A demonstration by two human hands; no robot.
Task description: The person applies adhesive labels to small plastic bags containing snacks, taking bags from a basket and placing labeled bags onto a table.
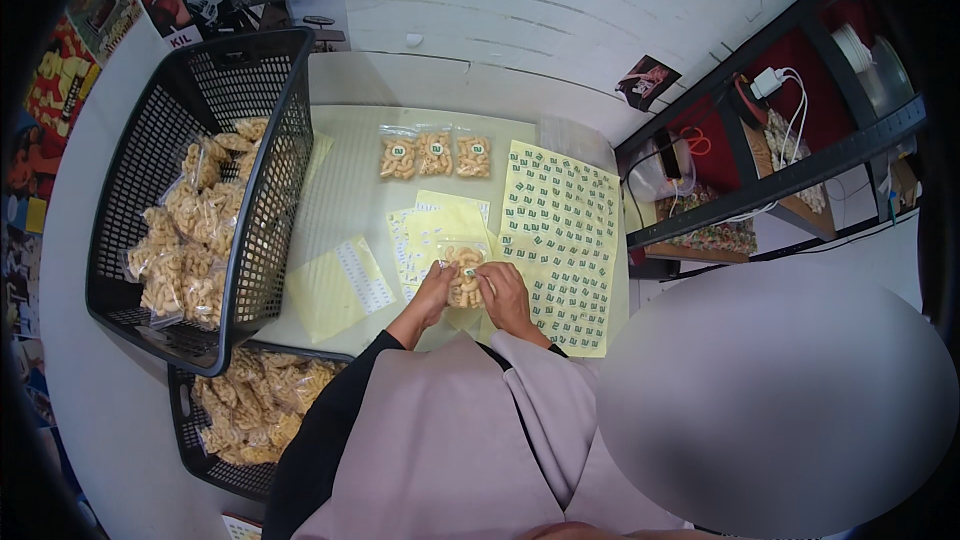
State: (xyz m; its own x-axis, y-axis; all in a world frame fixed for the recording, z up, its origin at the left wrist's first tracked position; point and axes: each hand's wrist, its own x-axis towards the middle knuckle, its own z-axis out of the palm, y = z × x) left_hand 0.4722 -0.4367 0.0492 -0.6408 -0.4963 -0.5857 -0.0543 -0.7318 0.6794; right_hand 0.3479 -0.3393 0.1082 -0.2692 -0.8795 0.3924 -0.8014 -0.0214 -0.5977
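Observation:
A clear plastic bag of pale, curled snacks (463,290) is between my two hands, over the yellow sheets on the table. My left hand (433,293) grips its left side, thumb on the front. The fingers of my right hand (507,294) are bent closed at its right side, their tips by a small green-and-white sticker on the bag's front. Whether they also pinch the sticker's edge is too small to tell. To the right lies a yellow sheet (562,240) with rows of such stickers. Three stickered snack bags (435,153) lie in a row beyond my hands.
A tall black basket (272,170) of unstickered snack bags stands tilted at the left. Another black basket (182,410) with more bags sits below it. Partly used yellow label sheets (335,305) lie on the table (345,155). A blurred person (780,400) is close at the lower right, before a shelf (800,175).

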